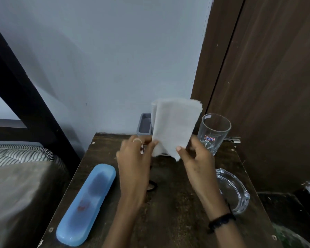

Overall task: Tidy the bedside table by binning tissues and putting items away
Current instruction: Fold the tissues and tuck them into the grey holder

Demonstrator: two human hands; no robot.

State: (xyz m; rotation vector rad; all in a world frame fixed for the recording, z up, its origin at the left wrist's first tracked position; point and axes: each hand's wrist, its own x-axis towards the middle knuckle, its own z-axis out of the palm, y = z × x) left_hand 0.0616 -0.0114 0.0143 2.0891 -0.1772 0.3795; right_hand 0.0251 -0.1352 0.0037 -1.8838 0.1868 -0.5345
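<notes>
A white folded tissue [175, 126] stands upright in the air above the dark wooden bedside table [168, 221]. My left hand [134, 163] pinches its lower left corner, and my right hand [199, 163] pinches its lower right edge. A long light-blue plastic case [87, 203] lies on the left side of the table. An empty drinking glass [213, 132] with a small sticker stands at the back right. A clear glass ashtray [231, 190] rests on the table's right edge. A dark ring-shaped object [152, 186] lies partly hidden under my left hand.
A small grey bin or tray [145, 125] sits behind the table against the pale blue wall. A bed with striped bedding [20, 154] is at the left beside a black frame. A brown wooden door [267, 86] stands at the right.
</notes>
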